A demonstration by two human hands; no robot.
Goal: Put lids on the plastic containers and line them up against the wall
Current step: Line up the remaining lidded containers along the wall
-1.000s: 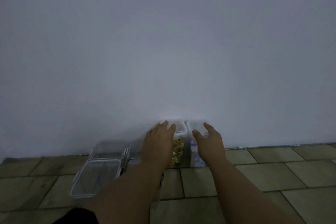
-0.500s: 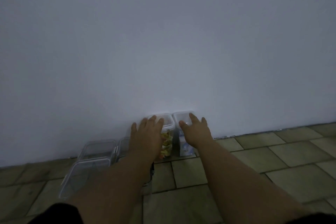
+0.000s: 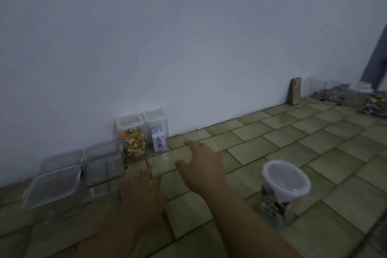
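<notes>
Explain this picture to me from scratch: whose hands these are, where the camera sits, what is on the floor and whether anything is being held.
There is no machine here. A person wears a wide-angle camera on the head, so you look forward and down along their own bare arms. The left hand and the right hand hover open over the tiled floor; neither holds anything. Against the wall stand two tall lidded containers: one with colourful pieces, one with a white and blue packet. To their left sit clear flat boxes. Nearer, on the right, stands a round jar with a white lid, away from the wall. Further along the wall a phone leans upright, and beyond it lie more blurred items.
</notes>
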